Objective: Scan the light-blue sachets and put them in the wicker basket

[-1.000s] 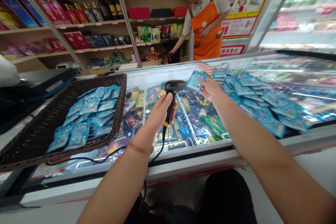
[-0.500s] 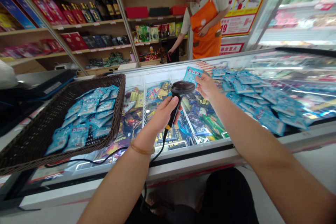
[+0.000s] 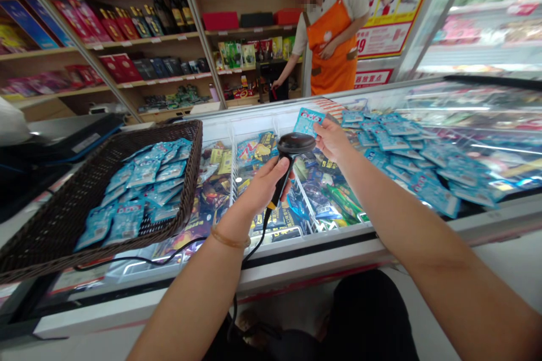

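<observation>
My left hand (image 3: pixel 267 185) is wrapped round the handle of a black barcode scanner (image 3: pixel 296 143), whose cable runs down over the freezer's front edge. Between the fingertips and thumb of my right hand (image 3: pixel 332 138) is a light-blue packet (image 3: pixel 309 120), held up just beyond the scanner's head. Part of the packet is hidden behind the scanner and my fingers. A heap of similar blue packets (image 3: pixel 398 135) lies on the freezer top to the right. More blue packets (image 3: pixel 146 172) fill part of a dark brown wicker basket (image 3: pixel 195 163) on the left.
Beneath my hands, a chest freezer (image 3: pixel 313 268) holds colourful bagged goods in white wire compartments. Across it stands a person in an orange apron (image 3: pixel 334 48), one hand lowered at a dark box. Shelves (image 3: pixel 148 36) with bottles and boxes line the back.
My hands, the scanner and the blue packet stay almost in place, with only a very slight shift. The other person's lowered hand has moved slightly.
</observation>
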Tool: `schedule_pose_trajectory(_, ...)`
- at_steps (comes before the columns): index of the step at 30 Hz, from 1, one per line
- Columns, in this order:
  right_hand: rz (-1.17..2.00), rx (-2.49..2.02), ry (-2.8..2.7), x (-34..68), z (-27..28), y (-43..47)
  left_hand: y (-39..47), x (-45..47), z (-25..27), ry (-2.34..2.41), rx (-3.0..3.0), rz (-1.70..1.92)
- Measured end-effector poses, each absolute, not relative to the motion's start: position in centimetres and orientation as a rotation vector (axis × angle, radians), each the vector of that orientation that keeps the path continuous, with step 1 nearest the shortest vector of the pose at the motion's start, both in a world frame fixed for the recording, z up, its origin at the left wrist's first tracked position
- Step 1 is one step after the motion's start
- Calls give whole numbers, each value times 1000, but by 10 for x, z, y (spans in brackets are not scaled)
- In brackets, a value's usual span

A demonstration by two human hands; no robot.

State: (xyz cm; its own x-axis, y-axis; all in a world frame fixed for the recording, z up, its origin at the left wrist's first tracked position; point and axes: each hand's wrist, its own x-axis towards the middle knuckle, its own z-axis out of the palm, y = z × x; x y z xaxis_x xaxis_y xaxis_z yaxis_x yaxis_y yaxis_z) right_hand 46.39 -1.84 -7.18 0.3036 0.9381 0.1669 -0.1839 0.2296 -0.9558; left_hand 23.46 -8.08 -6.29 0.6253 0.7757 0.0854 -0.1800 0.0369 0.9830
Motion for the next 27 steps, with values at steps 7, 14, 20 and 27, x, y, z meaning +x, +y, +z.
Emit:
schedule_pose_trajectory(7, 951, -1077, -822, 451, -76, -13, -86, 237, -48, 756, 1186, 970)
schedule_pose_trajectory(14, 1058, -1249, -829, 378, -46, 26, -81, 188, 7, 976, 950, 1208)
schedule_pose_trajectory(20, 1223, -1194, -939, 261, 1, 63, -84, 125, 25, 1047, 839, 1405)
schedule_pose_trajectory(27, 1505, -956, -1160, 180, 13, 85, -92, 99, 29, 1068, 784, 1460)
